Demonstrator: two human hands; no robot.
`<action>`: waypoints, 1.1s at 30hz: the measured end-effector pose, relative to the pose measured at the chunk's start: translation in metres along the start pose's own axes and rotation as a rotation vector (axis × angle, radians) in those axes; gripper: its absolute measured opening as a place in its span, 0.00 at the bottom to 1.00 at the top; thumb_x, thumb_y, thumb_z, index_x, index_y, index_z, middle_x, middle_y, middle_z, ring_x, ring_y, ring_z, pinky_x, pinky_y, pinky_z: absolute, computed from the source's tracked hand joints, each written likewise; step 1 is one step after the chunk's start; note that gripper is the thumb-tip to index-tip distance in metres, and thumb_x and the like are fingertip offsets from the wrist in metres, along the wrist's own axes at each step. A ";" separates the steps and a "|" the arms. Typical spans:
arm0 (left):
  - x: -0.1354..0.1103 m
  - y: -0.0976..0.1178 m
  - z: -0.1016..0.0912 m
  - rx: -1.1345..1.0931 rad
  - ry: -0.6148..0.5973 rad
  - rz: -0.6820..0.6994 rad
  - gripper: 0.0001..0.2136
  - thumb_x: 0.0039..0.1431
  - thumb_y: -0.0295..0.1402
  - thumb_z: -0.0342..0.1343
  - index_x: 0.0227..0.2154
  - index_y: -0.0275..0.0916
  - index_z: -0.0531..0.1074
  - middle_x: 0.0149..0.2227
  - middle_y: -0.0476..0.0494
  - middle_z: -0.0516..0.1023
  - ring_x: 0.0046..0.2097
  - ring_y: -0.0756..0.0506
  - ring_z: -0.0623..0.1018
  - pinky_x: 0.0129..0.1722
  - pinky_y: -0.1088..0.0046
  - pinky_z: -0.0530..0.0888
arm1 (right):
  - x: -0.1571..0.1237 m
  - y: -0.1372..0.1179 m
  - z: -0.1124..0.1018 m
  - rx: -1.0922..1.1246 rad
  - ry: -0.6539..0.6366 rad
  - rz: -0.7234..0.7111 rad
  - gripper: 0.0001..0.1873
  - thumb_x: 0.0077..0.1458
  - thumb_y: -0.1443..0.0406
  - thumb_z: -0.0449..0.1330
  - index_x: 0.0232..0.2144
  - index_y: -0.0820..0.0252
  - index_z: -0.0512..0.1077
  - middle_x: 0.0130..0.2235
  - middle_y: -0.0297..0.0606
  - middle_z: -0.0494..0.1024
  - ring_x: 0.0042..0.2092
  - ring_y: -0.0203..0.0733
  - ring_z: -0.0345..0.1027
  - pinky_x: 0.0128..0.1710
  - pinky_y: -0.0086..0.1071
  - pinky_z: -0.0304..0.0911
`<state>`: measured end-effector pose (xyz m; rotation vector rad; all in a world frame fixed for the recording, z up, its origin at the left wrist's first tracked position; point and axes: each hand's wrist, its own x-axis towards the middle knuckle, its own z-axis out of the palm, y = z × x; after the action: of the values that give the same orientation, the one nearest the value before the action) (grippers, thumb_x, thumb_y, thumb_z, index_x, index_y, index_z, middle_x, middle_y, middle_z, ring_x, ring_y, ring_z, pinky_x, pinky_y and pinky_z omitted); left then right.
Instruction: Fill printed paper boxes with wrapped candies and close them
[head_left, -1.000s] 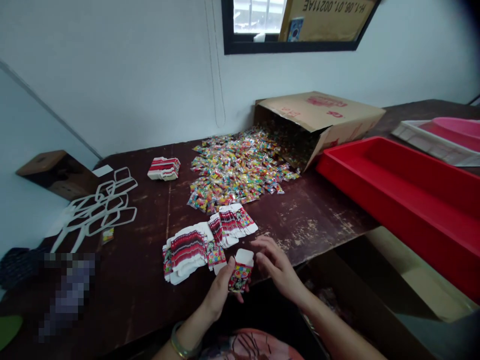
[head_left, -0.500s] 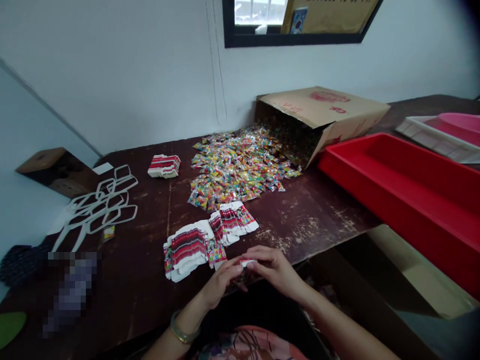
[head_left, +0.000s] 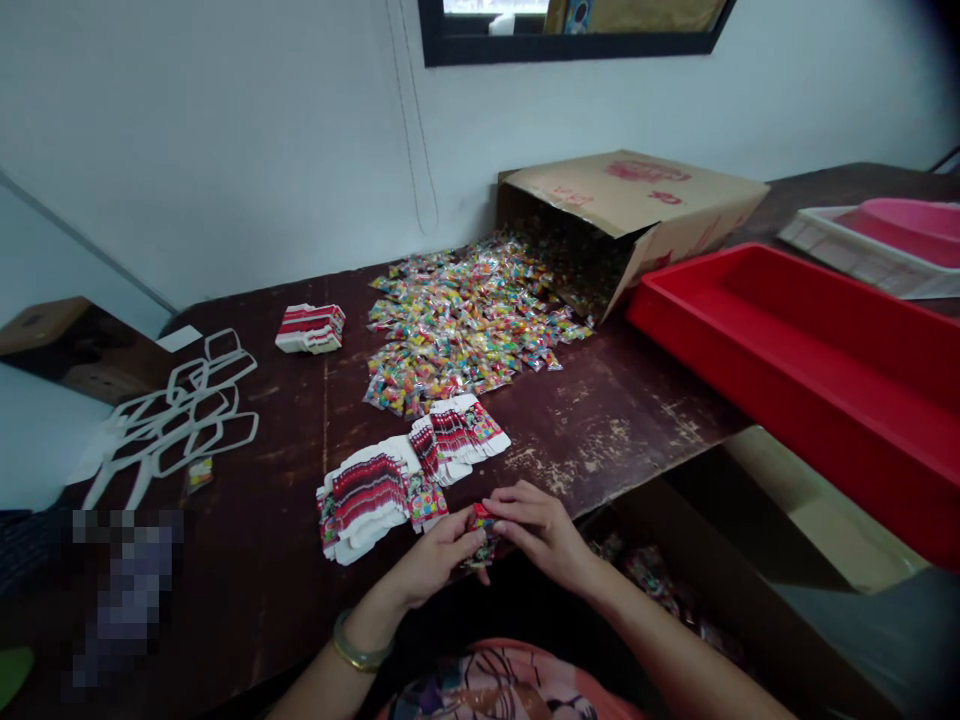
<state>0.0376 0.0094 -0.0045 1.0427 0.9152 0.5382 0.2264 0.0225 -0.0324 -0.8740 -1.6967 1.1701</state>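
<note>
Printed card: small patterned box [head_left: 481, 528], lower centre of the frame, at the table's [head_left: 615, 420] near edge.
Left hand [head_left: 431, 562]: fingers pinching the box's left side.
Right hand [head_left: 541, 528]: fingers pressed on its top and right.
Flat box blanks [head_left: 375, 493]: fanned just left of the hands.
Sweet packets [head_left: 465, 335]: heaped mid-frame, spilling from the tipped carton [head_left: 637, 215].

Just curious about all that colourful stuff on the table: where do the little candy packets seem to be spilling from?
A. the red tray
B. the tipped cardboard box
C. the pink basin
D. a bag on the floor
B: the heap of candy packets runs straight into the open mouth of the cardboard box lying on its side.
</note>
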 end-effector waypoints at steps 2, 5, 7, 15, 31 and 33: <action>0.001 -0.006 0.005 -0.116 -0.016 -0.032 0.22 0.57 0.41 0.57 0.53 0.39 0.68 0.39 0.43 0.72 0.38 0.45 0.73 0.32 0.70 0.74 | -0.006 -0.003 -0.005 -0.089 0.017 -0.065 0.15 0.60 0.60 0.57 0.49 0.52 0.74 0.44 0.42 0.78 0.42 0.40 0.68 0.43 0.35 0.66; 0.000 -0.011 0.011 -0.170 -0.078 -0.064 0.24 0.57 0.45 0.57 0.56 0.43 0.66 0.48 0.39 0.72 0.47 0.40 0.73 0.40 0.63 0.74 | -0.018 -0.015 -0.037 -0.080 -0.116 0.053 0.13 0.61 0.59 0.57 0.44 0.53 0.77 0.40 0.41 0.79 0.41 0.40 0.70 0.42 0.34 0.66; -0.001 -0.010 0.008 -0.102 -0.082 -0.064 0.25 0.57 0.45 0.58 0.57 0.45 0.65 0.54 0.38 0.69 0.54 0.39 0.70 0.48 0.62 0.71 | -0.022 -0.023 -0.068 -0.112 -0.341 0.166 0.13 0.60 0.58 0.57 0.41 0.54 0.78 0.40 0.40 0.79 0.41 0.40 0.71 0.44 0.33 0.66; 0.007 -0.007 -0.008 -0.072 0.162 -0.068 0.20 0.58 0.43 0.55 0.50 0.38 0.70 0.47 0.37 0.73 0.45 0.43 0.74 0.43 0.67 0.71 | 0.066 0.032 -0.070 -0.801 -0.250 -0.031 0.26 0.62 0.58 0.54 0.60 0.60 0.61 0.60 0.47 0.64 0.59 0.45 0.58 0.57 0.39 0.57; 0.013 -0.007 -0.012 -0.211 0.162 -0.115 0.17 0.57 0.38 0.58 0.46 0.34 0.71 0.42 0.37 0.75 0.40 0.45 0.77 0.38 0.69 0.70 | 0.133 0.054 -0.041 -1.114 -0.457 -0.245 0.30 0.56 0.65 0.57 0.60 0.65 0.59 0.61 0.52 0.62 0.60 0.53 0.55 0.54 0.43 0.56; 0.013 -0.007 -0.013 -0.211 0.159 -0.112 0.17 0.57 0.38 0.58 0.46 0.34 0.71 0.43 0.36 0.76 0.40 0.45 0.77 0.39 0.69 0.70 | 0.139 0.052 -0.038 -1.117 -0.496 -0.254 0.24 0.57 0.67 0.55 0.56 0.67 0.63 0.55 0.51 0.69 0.53 0.50 0.63 0.51 0.41 0.58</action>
<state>0.0329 0.0224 -0.0186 0.7617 1.0261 0.6159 0.2135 0.1748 -0.0387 -0.9729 -2.8388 0.1651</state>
